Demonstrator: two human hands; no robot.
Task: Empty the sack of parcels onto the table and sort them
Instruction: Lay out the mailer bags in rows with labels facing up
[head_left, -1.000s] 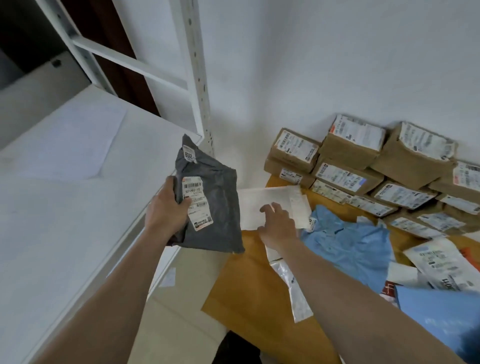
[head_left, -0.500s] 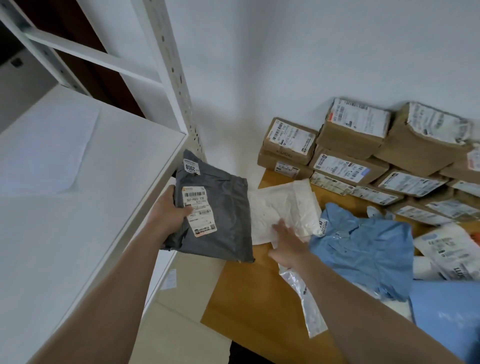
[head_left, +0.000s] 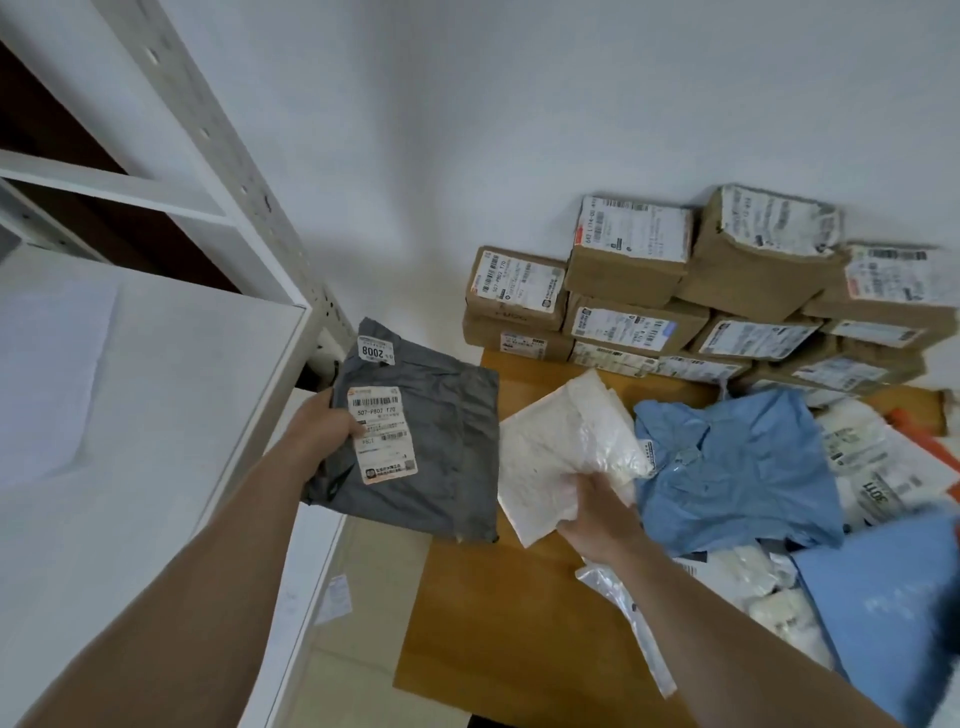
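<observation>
I've got the grey mailer (head_left: 415, 436) pinched in my left hand (head_left: 324, 434), right hand (head_left: 597, 512) gripping the white parcel (head_left: 558, 447) — lift it clear of the desk (head_left: 493, 613), label side up.

- One grey parcel (head_left: 431, 441)
- One crumpled white parcel (head_left: 561, 452)
- Two blue parcels (head_left: 737, 467)
- Roughly eleven cardboard boxes (head_left: 623, 270), exact count unclear
- Several labelled white bags (head_left: 872, 467), too heaped to count

A white shelf rack (head_left: 156, 395) meets the wall (head_left: 519, 130), with perhaps a label (head_left: 334, 598) below.
</observation>
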